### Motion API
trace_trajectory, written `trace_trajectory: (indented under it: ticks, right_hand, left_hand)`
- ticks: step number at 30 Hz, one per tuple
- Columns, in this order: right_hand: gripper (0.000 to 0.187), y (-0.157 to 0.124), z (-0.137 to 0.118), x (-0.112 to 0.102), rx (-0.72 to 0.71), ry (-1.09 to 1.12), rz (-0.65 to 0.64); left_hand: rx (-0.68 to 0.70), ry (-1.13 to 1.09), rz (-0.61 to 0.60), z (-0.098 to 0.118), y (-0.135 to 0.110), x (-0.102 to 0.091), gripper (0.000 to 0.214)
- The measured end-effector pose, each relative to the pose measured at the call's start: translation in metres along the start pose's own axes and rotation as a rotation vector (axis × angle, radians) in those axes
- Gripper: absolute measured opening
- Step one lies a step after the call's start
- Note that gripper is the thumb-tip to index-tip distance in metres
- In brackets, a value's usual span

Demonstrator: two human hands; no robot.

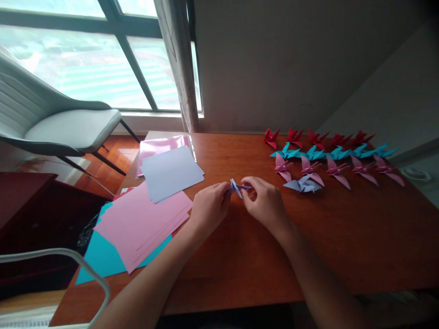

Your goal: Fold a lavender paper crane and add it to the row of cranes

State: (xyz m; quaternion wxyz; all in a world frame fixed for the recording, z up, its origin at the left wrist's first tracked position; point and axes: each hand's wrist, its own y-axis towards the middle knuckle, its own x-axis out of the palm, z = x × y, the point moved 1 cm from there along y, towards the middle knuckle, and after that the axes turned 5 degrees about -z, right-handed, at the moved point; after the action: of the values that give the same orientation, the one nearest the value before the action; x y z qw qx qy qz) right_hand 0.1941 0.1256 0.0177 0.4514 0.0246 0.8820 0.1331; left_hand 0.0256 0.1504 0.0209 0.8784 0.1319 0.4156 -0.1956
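Between my two hands, just above the wooden table [236, 256], is a small folded lavender origami crane [236, 187]. My left hand [213, 201] pinches its left end between thumb and fingers. On the other side my right hand [264, 196] grips the crane's pointed right part, thumb below and index finger above. The fingers cover some of the folds. A finished-looking lavender paper crane [304, 183] lies a little to the right of my right hand.
Rows of red cranes [313, 138], blue cranes [338, 153] and pink cranes [338, 170] stand at the back right. Lavender sheets [171, 173], pink sheets [144, 224] and blue paper [103, 256] overlap at the left, beside a shiny pink packet [161, 145]. A chair [72, 128] stands beyond the table's left edge.
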Motion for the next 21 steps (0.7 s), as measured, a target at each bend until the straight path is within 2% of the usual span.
trace_trajectory:
  ticks: [2, 6, 12, 15, 18, 21]
  right_hand:
    - [0.008, -0.001, -0.002, 0.0, -0.013, -0.067, -0.05]
    - [0.023, -0.002, -0.006, 0.002, -0.06, -0.159, -0.126]
    - [0.025, 0.0, -0.004, 0.003, -0.062, 0.006, -0.182]
    - [0.025, 0.003, -0.003, -0.004, -0.003, 0.283, -0.205]
    - [0.026, 0.004, -0.002, -0.012, 0.142, 0.787, -0.285]
    - [0.023, 0.005, 0.0, -0.016, 0.274, 1.255, -0.303]
  left_hand:
    - [0.001, 0.022, -0.009, 0.0, 0.0, 0.001, 0.016]
    - [-0.002, 0.007, -0.028, 0.002, -0.002, 0.001, 0.013]
    - [-0.043, -0.192, -0.049, 0.001, 0.001, -0.002, 0.017]
    - [-0.054, -0.399, -0.114, -0.002, 0.004, -0.007, 0.021]
    - [-0.059, -0.635, -0.192, -0.004, 0.006, -0.015, 0.027]
    - [-0.138, -1.149, -0.28, -0.004, 0.005, -0.02, 0.025]
